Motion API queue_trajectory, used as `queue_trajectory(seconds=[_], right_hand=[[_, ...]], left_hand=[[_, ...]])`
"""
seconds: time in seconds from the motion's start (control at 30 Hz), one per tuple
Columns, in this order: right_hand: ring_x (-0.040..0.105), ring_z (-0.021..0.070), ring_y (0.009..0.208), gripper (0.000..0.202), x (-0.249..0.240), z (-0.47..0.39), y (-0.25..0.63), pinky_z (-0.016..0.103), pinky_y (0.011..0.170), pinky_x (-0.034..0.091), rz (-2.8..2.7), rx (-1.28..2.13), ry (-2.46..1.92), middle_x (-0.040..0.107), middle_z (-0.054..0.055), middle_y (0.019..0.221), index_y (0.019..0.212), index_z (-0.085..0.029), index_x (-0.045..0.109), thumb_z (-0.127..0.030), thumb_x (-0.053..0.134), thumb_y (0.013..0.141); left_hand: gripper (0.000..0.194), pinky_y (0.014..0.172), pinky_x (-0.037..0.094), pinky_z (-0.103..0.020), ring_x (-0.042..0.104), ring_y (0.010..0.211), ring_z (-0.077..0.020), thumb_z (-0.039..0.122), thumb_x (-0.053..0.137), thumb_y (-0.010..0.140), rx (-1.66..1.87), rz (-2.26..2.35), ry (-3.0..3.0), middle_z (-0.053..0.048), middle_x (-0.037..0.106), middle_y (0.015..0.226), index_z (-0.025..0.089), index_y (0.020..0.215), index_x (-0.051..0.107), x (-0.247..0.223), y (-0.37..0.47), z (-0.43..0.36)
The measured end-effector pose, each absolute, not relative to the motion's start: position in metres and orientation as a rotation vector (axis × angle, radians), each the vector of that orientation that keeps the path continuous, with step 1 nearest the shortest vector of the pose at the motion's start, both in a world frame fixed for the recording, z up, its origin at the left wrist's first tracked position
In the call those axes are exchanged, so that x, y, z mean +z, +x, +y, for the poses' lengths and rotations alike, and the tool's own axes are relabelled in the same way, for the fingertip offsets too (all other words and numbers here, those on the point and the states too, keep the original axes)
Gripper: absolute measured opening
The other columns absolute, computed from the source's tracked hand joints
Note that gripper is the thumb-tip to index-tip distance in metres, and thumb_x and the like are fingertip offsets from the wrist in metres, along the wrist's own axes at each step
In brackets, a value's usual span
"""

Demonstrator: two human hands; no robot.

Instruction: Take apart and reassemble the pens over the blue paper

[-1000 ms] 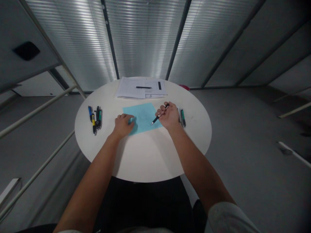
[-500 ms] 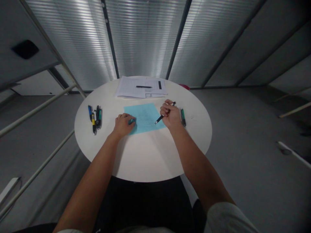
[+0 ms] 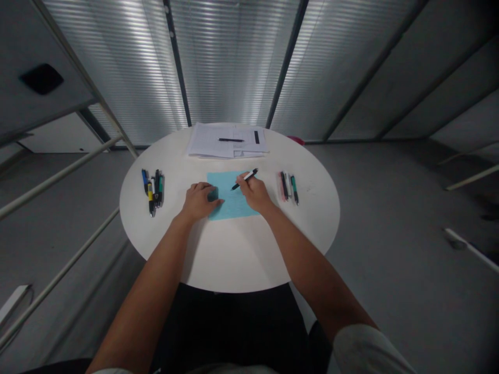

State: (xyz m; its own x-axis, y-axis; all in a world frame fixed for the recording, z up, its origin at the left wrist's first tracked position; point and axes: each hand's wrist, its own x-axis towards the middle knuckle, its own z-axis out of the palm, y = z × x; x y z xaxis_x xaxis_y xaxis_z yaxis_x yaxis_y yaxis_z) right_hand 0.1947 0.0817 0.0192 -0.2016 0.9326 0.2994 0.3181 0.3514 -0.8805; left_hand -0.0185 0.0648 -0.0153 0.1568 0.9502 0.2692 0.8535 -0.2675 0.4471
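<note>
A light blue sheet of paper [image 3: 238, 209] with faint marks lies on the white round table [image 3: 234, 254]. My left hand [image 3: 200, 200] rests over its left edge, thumb and fingers spread apart. Over the sheet's right part, my right hand [image 3: 253, 192] is closed around a black-and-white pen [image 3: 248, 176]. The pen slants down to the left, its tip at or just above the paper; contact is too small to tell. To the right of this hand, several pens [image 3: 288, 187] lie side by side.
At the table's far side lies a stack of white papers [image 3: 210, 141] with a black pen [image 3: 231, 139] on top. A group of several pens and markers [image 3: 153, 189] lies at the left. Pale metal rails [image 3: 62, 172] run beside the table on the left.
My right hand has moved left with the pen, onto the middle of the sheet, uncovering the pens at the right. The blue sheet has shifted slightly right and nearer to me.
</note>
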Motion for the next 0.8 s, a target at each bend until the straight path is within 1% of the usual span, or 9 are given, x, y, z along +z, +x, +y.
queue_trajectory(seconds=[0.13, 0.27, 0.33, 0.47, 0.53, 0.57, 0.63, 0.73, 0.8], right_hand=[[0.059, 0.0179, 0.071, 0.039, 0.014, 0.082, 0.192, 0.027, 0.065, 0.040, -1.936, 0.636, -1.146, 0.062, 0.003, 0.073, 0.088, -0.024, 0.058, -0.059, 0.041, 0.093], [0.058, 0.0201, 0.070, 0.033, 0.012, 0.086, 0.196, 0.030, 0.067, 0.039, -1.857, 0.546, -1.338, 0.060, 0.004, 0.068, 0.086, -0.023, 0.058, -0.054, 0.047, 0.092], [0.057, 0.0201, 0.071, 0.032, 0.015, 0.086, 0.200, 0.030, 0.068, 0.040, -1.764, 0.590, -1.320, 0.058, 0.003, 0.066, 0.083, -0.023, 0.059, -0.052, 0.049, 0.091], [0.057, 0.0183, 0.080, 0.028, 0.030, 0.087, 0.205, 0.030, 0.071, 0.044, -1.517, 0.775, -1.049, 0.057, 0.004, 0.075, 0.067, -0.022, 0.054, -0.042, 0.049, 0.085], [0.053, 0.0157, 0.070, 0.022, 0.037, 0.088, 0.208, 0.028, 0.062, 0.043, -1.359, 0.934, -0.957, 0.054, 0.002, 0.073, 0.067, -0.022, 0.051, -0.040, 0.051, 0.079], [0.049, 0.0141, 0.061, 0.020, 0.040, 0.088, 0.210, 0.027, 0.055, 0.041, -1.284, 1.043, -0.931, 0.052, 0.001, 0.069, 0.070, -0.023, 0.051, -0.041, 0.052, 0.078], [0.037, 0.0117, 0.047, 0.027, 0.043, 0.090, 0.215, 0.026, 0.045, 0.032, -1.179, 1.273, -0.901, 0.044, -0.002, 0.060, 0.073, -0.024, 0.049, -0.050, 0.049, 0.079], [0.028, 0.0111, 0.041, 0.047, 0.046, 0.091, 0.224, 0.025, 0.041, 0.025, -1.162, 1.454, -0.926, 0.030, -0.004, 0.048, 0.064, -0.024, 0.043, -0.069, 0.041, 0.079], [0.025, 0.0113, 0.040, 0.054, 0.048, 0.092, 0.229, 0.026, 0.040, 0.023, -1.164, 1.467, -0.959, 0.024, -0.005, 0.045, 0.059, -0.025, 0.039, -0.075, 0.035, 0.079]], left_hand=[[0.050, 0.101, 0.034, -0.048, 0.049, 0.116, -0.0374, 0.052, 0.070, 0.071, 0.784, 1.767, 2.230, -0.013, 0.062, 0.123, 0.025, 0.114, 0.071, -0.016, -0.019, 0.065], [0.048, 0.101, 0.034, -0.050, 0.050, 0.114, -0.0372, 0.052, 0.071, 0.071, 0.790, 1.759, 2.228, -0.013, 0.062, 0.122, 0.025, 0.111, 0.073, -0.015, -0.019, 0.066], [0.047, 0.102, 0.034, -0.049, 0.051, 0.114, -0.0361, 0.051, 0.070, 0.071, 0.779, 1.756, 2.234, -0.013, 0.062, 0.122, 0.025, 0.111, 0.073, -0.016, -0.019, 0.067], [0.046, 0.103, 0.033, -0.048, 0.051, 0.116, -0.0349, 0.050, 0.071, 0.071, 0.774, 1.760, 2.236, -0.012, 0.062, 0.123, 0.026, 0.111, 0.073, -0.018, -0.020, 0.068], [0.047, 0.102, 0.033, -0.049, 0.050, 0.115, -0.0358, 0.051, 0.070, 0.071, 0.773, 1.760, 2.238, -0.012, 0.062, 0.124, 0.027, 0.111, 0.072, -0.018, -0.021, 0.068], [0.047, 0.102, 0.033, -0.049, 0.050, 0.115, -0.0363, 0.052, 0.070, 0.072, 0.774, 1.756, 2.239, -0.013, 0.062, 0.124, 0.026, 0.112, 0.072, -0.018, -0.021, 0.068], [0.049, 0.102, 0.033, -0.050, 0.050, 0.115, -0.0376, 0.054, 0.069, 0.072, 0.779, 1.751, 2.235, -0.014, 0.061, 0.124, 0.025, 0.112, 0.072, -0.017, -0.020, 0.067], [0.049, 0.101, 0.033, -0.051, 0.049, 0.116, -0.0386, 0.054, 0.069, 0.072, 0.798, 1.756, 2.207, -0.014, 0.062, 0.123, 0.024, 0.111, 0.073, -0.015, -0.019, 0.065], [0.047, 0.101, 0.033, -0.051, 0.049, 0.116, -0.0384, 0.053, 0.070, 0.071, 0.812, 1.751, 2.189, -0.014, 0.062, 0.122, 0.025, 0.109, 0.073, -0.014, -0.019, 0.064]])
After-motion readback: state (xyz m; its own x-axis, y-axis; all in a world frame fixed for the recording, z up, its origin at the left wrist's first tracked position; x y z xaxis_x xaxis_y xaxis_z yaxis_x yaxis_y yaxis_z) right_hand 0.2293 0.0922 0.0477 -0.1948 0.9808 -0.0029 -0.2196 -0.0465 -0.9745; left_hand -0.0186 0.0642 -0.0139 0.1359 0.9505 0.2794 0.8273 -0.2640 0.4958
